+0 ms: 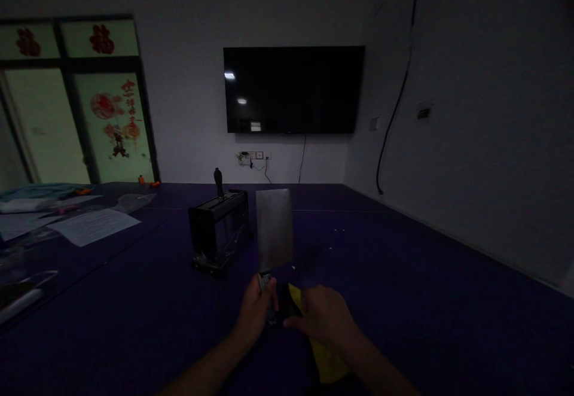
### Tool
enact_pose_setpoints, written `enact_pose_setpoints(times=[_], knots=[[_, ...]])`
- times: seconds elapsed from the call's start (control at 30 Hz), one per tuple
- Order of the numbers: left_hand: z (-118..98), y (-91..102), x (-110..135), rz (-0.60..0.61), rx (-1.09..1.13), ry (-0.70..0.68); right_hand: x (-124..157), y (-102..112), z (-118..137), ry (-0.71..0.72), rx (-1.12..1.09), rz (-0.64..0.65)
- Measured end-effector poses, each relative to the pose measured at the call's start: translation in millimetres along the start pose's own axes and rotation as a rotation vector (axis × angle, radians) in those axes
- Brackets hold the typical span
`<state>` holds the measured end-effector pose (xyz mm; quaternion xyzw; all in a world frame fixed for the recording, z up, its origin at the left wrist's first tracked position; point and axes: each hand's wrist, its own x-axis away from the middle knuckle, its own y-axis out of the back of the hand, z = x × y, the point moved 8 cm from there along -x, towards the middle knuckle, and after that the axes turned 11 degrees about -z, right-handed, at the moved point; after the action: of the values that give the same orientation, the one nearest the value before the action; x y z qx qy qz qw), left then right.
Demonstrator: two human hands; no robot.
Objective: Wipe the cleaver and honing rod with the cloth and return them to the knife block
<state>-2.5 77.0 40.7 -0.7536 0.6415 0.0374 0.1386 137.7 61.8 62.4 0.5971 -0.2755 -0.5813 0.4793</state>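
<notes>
A cleaver (275,228) stands upright in front of me, its broad grey blade pointing up. My left hand (258,306) is wrapped round its handle. Close beside it on the right, my right hand (325,315) is closed on a cloth (329,363), yellow with a dark part near the fingers. The cloth hangs down below that hand, apart from the blade. Just left of the blade, a black knife block (219,228) with see-through sides rests on the table; one dark handle (218,182) sticks up from its top.
The dark blue table (147,306) carries paper sheets (94,227) and clear plastic bags (134,201) at left. Small white bits (330,247) lie right of the blade. A television (293,90) hangs on the back wall, and a black cable (394,109) runs down the right wall.
</notes>
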Motion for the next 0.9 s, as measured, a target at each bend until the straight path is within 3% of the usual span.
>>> enact_pose_setpoints(times=[0.23, 0.4, 0.5, 0.57, 0.67, 0.9], knots=[[11, -7.6, 7, 0.020, 0.053, 0.118, 3, -7, -7, -0.023, -0.014, 0.065], [12, -10.2, 10, 0.028, 0.123, 0.184, -4, -25, -29, -0.206, -0.486, 0.161], [12, -13.2, 13, 0.049, 0.153, 0.208, -13, -24, -52, -0.411, -0.803, -0.025], [13, -15.7, 16, 0.069, 0.173, 0.238, -16, -19, -67, -0.503, -0.884, -0.165], [17, -18.0, 19, 0.088, 0.185, 0.277, -16, -8, -80, -0.573, -0.912, -0.277], [16, -19.1, 19, 0.111, 0.177, 0.251, 11, 61, -89, -0.618, -0.905, -0.856]])
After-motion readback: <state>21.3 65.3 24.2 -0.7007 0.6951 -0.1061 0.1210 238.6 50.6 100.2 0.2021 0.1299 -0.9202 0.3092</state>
